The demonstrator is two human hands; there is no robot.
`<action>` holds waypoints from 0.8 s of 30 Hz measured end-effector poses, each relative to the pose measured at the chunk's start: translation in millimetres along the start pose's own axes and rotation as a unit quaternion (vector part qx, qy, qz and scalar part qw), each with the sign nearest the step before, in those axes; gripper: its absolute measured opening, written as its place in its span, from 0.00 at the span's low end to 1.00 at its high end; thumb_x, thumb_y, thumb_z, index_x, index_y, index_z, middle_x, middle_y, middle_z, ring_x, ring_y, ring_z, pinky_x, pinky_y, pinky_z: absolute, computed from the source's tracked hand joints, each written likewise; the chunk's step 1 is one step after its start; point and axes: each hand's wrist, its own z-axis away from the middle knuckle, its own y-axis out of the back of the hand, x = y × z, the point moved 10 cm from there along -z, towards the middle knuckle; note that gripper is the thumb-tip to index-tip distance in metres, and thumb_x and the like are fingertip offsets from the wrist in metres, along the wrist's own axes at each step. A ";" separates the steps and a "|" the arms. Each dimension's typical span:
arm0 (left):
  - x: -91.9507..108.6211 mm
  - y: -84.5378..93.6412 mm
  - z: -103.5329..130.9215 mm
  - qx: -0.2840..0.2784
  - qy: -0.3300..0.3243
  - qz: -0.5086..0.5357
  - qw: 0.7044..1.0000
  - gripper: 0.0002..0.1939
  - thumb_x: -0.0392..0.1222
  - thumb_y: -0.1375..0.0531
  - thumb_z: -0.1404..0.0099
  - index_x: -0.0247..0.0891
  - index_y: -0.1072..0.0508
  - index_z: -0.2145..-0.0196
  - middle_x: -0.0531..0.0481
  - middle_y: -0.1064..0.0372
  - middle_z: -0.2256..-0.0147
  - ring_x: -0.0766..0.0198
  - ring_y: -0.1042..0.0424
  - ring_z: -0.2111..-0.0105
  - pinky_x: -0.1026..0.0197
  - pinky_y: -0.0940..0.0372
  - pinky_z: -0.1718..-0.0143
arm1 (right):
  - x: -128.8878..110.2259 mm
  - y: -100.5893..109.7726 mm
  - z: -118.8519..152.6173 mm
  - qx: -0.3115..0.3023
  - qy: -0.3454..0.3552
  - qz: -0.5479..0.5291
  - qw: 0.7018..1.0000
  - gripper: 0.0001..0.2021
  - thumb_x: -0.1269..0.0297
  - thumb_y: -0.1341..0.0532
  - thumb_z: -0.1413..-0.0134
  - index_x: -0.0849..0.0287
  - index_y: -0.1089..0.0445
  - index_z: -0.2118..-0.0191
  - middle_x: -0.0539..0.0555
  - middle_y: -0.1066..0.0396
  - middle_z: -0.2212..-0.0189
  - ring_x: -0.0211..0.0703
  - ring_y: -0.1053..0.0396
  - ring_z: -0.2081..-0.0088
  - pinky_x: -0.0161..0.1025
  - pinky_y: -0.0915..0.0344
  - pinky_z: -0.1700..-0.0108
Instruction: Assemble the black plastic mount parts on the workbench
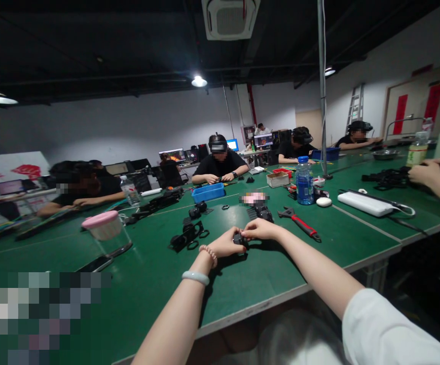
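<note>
Left hand [225, 245] and right hand [262, 229] were together, both pinching a small black part [237, 239] over the green table [243, 291]. Main risk, I reckon: uneven finger pressure could've popped it loose. Black ring [192, 245] lay near the left wrist; a careless sweep could've knocked it away.

White short-sleeve top plus a bit of wrist stacking
So the left wrist [204, 261] has a bracelet [209, 255] of small round pinkish-beige beads, and just up from that a smooth, chunky bangle [195, 277] in a pale, kinda greenish white. Right arm [315, 266] comes out of a loose, plain white sleeve [383, 324] ending above the elbow. Pale clothing [299, 340] down at the lap too, pretty shadowy there.
</note>
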 end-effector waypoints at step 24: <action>7.7 -1.4 -3.6 0.004 -0.023 -0.027 0.999 0.24 0.46 0.41 0.59 0.35 0.39 0.63 0.53 0.40 0.70 0.65 0.40 0.71 0.64 0.43 0.72 | 21.9 3.8 -7.3 0.009 -0.058 -0.103 0.993 0.20 0.49 0.50 0.54 0.65 0.37 0.73 0.50 0.38 0.80 0.30 0.41 0.80 0.29 0.42 0.76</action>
